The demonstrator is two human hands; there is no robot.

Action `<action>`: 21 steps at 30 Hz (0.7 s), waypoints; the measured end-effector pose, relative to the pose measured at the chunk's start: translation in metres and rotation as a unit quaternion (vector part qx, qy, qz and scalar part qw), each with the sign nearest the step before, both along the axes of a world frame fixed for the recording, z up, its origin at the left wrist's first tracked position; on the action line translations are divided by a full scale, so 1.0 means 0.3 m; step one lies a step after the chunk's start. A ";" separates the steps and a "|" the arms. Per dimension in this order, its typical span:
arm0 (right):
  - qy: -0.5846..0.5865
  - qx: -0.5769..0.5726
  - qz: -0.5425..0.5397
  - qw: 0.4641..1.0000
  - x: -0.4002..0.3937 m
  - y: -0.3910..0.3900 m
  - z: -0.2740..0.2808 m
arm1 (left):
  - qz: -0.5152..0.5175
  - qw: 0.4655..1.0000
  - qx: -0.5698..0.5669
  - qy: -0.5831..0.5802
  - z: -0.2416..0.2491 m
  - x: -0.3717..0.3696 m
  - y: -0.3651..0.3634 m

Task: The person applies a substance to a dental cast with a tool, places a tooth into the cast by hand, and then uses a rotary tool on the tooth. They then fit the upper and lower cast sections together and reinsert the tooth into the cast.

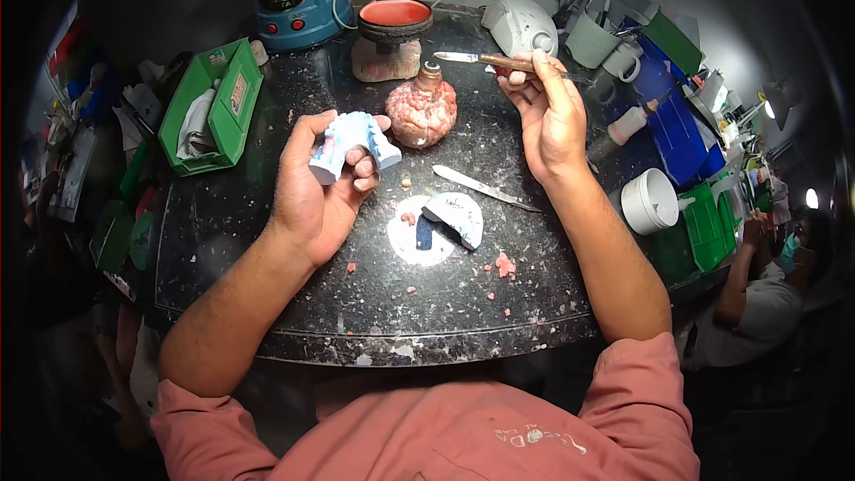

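Note:
My left hand [319,200] holds a pale blue dental cast [358,135], its arch of teeth turned upward. A wax knife [509,61] with a wooden handle is pinched in my right hand [554,116], its blade pointing left above a wax-covered burner [422,114] with a metal neck. Between my forearms, a second cast piece [456,216] with handwriting lies on the dark table beside a small dark blue piece [425,234], in a bright spot of light. Just behind it rests a metal blade [485,188].
Green bin [214,111] at left; blue machine [299,9] and red-topped bowl [394,18] at the back. White device [522,27], white tub [649,201] and green tray [710,227] stand at right. Pink wax crumbs [505,264] dot the table [374,325]. Another person [748,321] sits far right.

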State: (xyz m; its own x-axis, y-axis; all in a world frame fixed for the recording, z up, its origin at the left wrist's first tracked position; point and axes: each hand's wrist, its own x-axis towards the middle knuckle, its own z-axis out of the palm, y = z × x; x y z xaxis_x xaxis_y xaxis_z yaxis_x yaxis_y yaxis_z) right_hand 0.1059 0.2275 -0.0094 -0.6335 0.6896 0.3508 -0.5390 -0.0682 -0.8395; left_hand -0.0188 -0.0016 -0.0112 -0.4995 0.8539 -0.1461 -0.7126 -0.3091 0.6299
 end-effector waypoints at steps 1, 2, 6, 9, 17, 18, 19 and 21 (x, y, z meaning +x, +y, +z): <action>0.000 -0.004 -0.003 1.000 0.007 -0.002 0.002 | -0.010 1.000 0.001 -0.017 -0.004 0.001 -0.001; 0.002 0.032 -0.009 0.999 0.009 -0.001 0.008 | -0.013 1.000 -0.002 -0.017 0.003 0.011 0.004; 0.001 0.090 -0.025 0.996 0.011 -0.005 0.022 | 0.013 1.000 -0.004 0.004 0.028 0.025 0.004; -0.005 0.103 -0.037 0.994 0.013 -0.019 0.031 | -0.026 0.999 -0.023 0.004 0.023 0.036 0.003; -0.003 0.124 -0.049 0.991 0.010 -0.022 0.036 | -0.120 0.975 0.056 0.179 0.028 0.083 -0.007; -0.004 0.121 -0.047 0.992 0.013 -0.028 0.039 | -0.119 0.976 0.053 0.177 0.032 0.087 -0.007; 0.000 0.114 -0.037 0.993 0.018 -0.036 0.044 | -0.113 0.972 0.037 0.203 0.035 0.087 -0.008; 0.024 0.108 0.003 0.994 0.024 -0.056 0.058 | -0.099 0.968 0.017 0.229 0.032 0.083 -0.006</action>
